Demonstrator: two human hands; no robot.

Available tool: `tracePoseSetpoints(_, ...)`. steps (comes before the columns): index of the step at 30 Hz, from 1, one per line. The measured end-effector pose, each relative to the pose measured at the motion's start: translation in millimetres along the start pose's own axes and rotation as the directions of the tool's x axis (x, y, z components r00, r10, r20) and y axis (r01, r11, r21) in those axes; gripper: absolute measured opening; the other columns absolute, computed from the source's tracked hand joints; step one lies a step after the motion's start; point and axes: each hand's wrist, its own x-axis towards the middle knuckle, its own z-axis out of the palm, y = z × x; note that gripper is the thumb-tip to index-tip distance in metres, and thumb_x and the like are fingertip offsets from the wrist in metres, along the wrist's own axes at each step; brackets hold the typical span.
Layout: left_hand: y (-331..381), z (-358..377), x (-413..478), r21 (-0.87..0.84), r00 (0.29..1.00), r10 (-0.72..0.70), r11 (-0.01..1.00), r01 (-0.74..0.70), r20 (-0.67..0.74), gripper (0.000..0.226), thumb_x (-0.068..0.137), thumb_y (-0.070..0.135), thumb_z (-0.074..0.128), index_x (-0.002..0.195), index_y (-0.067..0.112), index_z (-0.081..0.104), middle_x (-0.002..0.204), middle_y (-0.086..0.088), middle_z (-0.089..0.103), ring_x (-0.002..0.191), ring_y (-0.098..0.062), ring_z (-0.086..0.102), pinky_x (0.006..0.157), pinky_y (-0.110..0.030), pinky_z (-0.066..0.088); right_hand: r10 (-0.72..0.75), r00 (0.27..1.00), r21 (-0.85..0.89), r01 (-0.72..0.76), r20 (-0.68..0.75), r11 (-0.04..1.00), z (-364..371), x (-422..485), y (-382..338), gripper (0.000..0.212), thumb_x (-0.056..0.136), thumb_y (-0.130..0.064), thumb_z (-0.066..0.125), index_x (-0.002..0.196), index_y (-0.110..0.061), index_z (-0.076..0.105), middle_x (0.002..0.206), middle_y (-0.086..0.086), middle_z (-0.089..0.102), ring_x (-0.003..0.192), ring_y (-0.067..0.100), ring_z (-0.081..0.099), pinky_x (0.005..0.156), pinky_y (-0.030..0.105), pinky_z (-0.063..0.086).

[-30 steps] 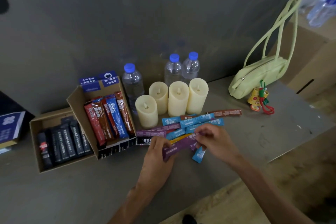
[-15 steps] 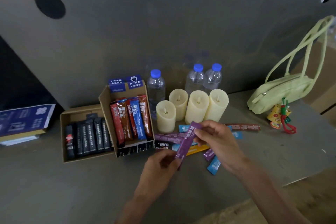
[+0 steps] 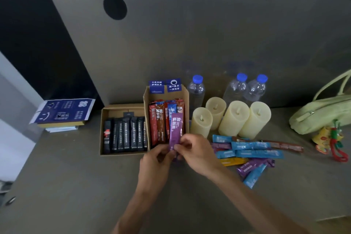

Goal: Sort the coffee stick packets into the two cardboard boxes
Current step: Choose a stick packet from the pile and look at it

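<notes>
Holding a purple coffee stick packet (image 3: 175, 129) upright between both hands, you have it just in front of the taller cardboard box (image 3: 146, 100). Your left hand (image 3: 155, 159) pinches the packet's lower end between thumb and fingertips. Your right hand (image 3: 197, 152) pinches the same end from the other side, with its remaining fingers curled in.

The packet's upper half overlaps the red, brown and blue packets (image 3: 160, 121) standing upright in that box. Whether its tip is inside the box or only in front of it is hard to tell from this angle. The box has blue printed flaps at its back.

Touching it on the left sits a lower cardboard box (image 3: 103, 129), filled with a row of black packets (image 3: 125, 133).

To the right of your hands, a loose pile of packets (image 3: 250, 150) lies flat on the grey table (image 3: 76, 186): several blue, a few purple, one yellow and a long brown strip. Behind the pile stand four cream pillar candles (image 3: 235, 118), and behind those are three clear water bottles (image 3: 195, 91) with blue caps, against a grey panel (image 3: 190, 34).

At the far right lies a pale green handbag (image 3: 321, 114) with a red and yellow charm (image 3: 330, 138) beside it. At the far left, a stack of booklets (image 3: 62, 112) with a blue cover rests on the table.
</notes>
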Motion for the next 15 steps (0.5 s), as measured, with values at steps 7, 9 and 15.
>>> tracePoseSetpoints(7, -21, -27, 13, 0.164, 0.973, -0.018, 0.985, 0.057, -0.230, 0.018, 0.087, 0.022, 0.071, 0.091, 0.030, 0.056, 0.082, 0.010, 0.066, 0.072, -0.001, 0.062, 0.064, -0.024, 0.054, -0.041, 0.978, -0.204, -0.002, -0.205, 0.979, 39, 46, -8, 0.005, 0.096, -0.018, 0.061, 0.093, -0.015, 0.061, 0.099, 0.001, 0.070, 0.090, 0.012, 0.067, 0.068, 0.015, 0.049)
tracePoseSetpoints(9, -23, -30, 21, 0.194, 0.969, -0.018, 0.979, 0.067, -0.245, 0.026, 0.085, 0.024, 0.073, 0.087, 0.031, 0.049, 0.083, 0.008, 0.063, 0.072, -0.005, 0.060, 0.062, -0.031, 0.054, -0.045, 0.973, -0.216, -0.005, -0.225, 0.976, 46, 51, -8, 0.011, 0.096, -0.018, 0.060, 0.106, -0.013, 0.061, 0.108, 0.002, 0.070, 0.100, 0.016, 0.068, 0.082, 0.024, 0.056)
tracePoseSetpoints(15, -23, -26, 45, 0.281, 0.980, -0.042, 0.955, 0.097, -0.197, 0.033, 0.084, 0.031, 0.074, 0.091, 0.023, 0.043, 0.086, 0.008, 0.053, 0.071, -0.004, 0.053, 0.053, -0.016, 0.035, -0.088, 0.970, -0.322, 0.011, -0.227, 0.947, 55, 53, -2, 0.039, 0.095, -0.021, 0.063, 0.128, -0.012, 0.045, 0.122, 0.006, 0.066, 0.107, 0.017, 0.068, 0.089, 0.035, 0.059)
